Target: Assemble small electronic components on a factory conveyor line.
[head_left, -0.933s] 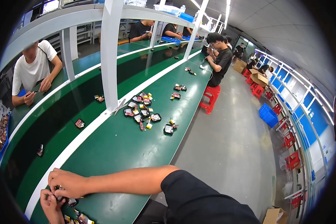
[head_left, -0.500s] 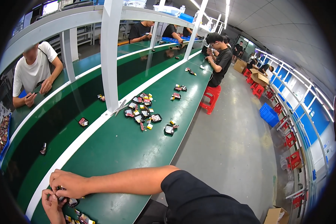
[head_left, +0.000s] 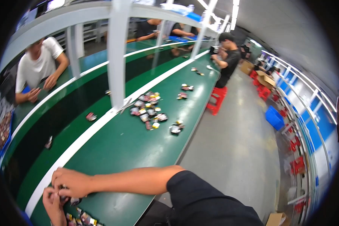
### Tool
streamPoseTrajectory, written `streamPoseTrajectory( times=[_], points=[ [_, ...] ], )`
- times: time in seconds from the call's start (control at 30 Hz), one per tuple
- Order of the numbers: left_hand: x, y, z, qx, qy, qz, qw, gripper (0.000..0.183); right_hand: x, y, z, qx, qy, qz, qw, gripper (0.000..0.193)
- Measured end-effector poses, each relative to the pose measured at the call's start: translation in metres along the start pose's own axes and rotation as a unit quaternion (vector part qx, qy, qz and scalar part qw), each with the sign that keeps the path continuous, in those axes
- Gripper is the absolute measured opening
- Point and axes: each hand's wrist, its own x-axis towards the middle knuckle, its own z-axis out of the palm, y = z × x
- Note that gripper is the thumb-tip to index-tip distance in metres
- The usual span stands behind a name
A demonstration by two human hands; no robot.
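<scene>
My right hand (head_left: pixel 73 182) and my left hand (head_left: pixel 53 206) meet over the near left end of the green bench (head_left: pixel 126 150). Their fingers are pinched together around one small dark part (head_left: pixel 66 191), mostly covered by the fingers, so its details are hidden. Close below my right hand lies another small dark piece (head_left: pixel 75 201). Several small black housings with yellow and white bits (head_left: pixel 86 218) lie beside my left wrist at the lower edge. My right forearm crosses the bench, in a short black sleeve.
Farther along the bench lies a pile of similar housings (head_left: pixel 148 109), near tweezers (head_left: pixel 126 105) and a white post (head_left: pixel 117 56). Left runs a dark green conveyor (head_left: pixel 67 128) carrying scattered parts. A person in white (head_left: pixel 39 66) sits across it; another sits ahead on a red stool (head_left: pixel 216 100).
The whole view has shifted a little, with the bench and pile now slightly higher and farther right. Both hands stay together on the small part.
</scene>
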Motion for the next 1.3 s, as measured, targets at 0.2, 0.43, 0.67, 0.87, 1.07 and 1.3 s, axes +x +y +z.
streamPoseTrajectory(
  times=[0.2, 0.43, 0.67, 0.87, 1.07, 1.3],
  points=[
    [0.006, 0.01, 0.022, -0.054, -0.052, -0.02, 0.997, 0.041, -0.009, -0.01, -0.016, -0.129, 0.013, -0.032, 0.991, 0.014],
    [-0.004, 0.013, 0.015, -0.066, -0.034, -0.03, 0.997, 0.036, -0.005, -0.016, -0.006, -0.112, -0.006, -0.007, 0.994, 0.011],
    [0.0, 0.012, 0.017, -0.128, -0.073, -0.017, 0.989, 0.036, -0.005, -0.019, -0.005, -0.16, 0.035, -0.005, 0.987, 0.006],
    [0.002, 0.01, 0.014, -0.135, -0.077, -0.018, 0.988, 0.034, -0.005, -0.021, -0.004, -0.141, 0.039, -0.009, 0.989, 0.006],
    [0.001, 0.008, 0.014, -0.143, -0.073, -0.01, 0.987, 0.03, -0.007, -0.02, -0.001, -0.105, 0.055, 0.027, 0.993, 0.011],
    [-0.002, 0.009, 0.016, -0.142, -0.068, -0.006, 0.987, 0.027, -0.008, -0.018, 0.0, -0.037, 0.041, 0.086, 0.995, 0.015]
  ],
)
